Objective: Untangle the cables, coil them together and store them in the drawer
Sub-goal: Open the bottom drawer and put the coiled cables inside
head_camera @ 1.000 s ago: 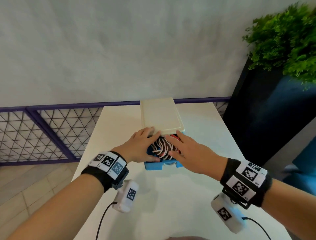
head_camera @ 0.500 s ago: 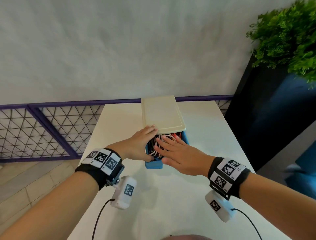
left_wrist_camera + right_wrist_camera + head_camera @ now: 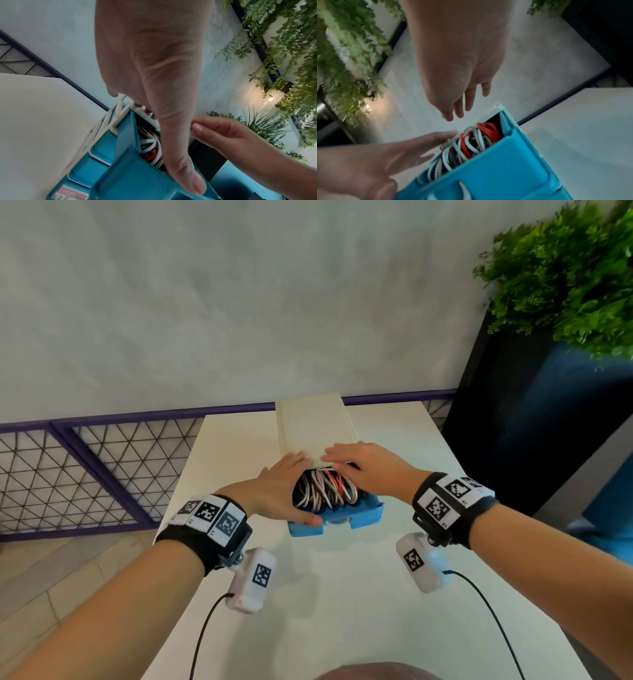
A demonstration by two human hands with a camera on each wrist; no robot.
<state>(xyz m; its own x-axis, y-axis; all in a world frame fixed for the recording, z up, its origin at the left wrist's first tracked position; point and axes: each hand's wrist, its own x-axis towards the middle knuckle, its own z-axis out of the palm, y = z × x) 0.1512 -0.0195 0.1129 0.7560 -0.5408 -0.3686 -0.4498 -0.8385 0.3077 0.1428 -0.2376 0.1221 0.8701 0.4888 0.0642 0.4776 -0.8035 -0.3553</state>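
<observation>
A blue drawer [image 3: 370, 513] stands pulled out of a cream cabinet [image 3: 315, 429] on the white table [image 3: 342, 594]. Coiled white, red and grey cables [image 3: 325, 491] lie inside it. My left hand [image 3: 277, 491] lies along the drawer's left side with straight fingers reaching the cabinet's front edge and the thumb on the drawer's front rim. My right hand [image 3: 370, 470] hovers over the drawer's far right, its straight fingers touching the cabinet's front edge. The right wrist view shows the cables [image 3: 471, 142] in the drawer [image 3: 505, 169]. In the left wrist view my thumb rests on the drawer [image 3: 123, 175].
A purple railing with wire mesh [image 3: 85, 467] runs behind and left of the table. A dark planter [image 3: 513, 440] with a green plant [image 3: 565, 278] stands at the right. The table's left edge drops to a wooden floor [image 3: 68, 577].
My right hand has lifted off the cables and moved back and right to the cabinet's front edge. The left hand has stayed at the drawer's left side.
</observation>
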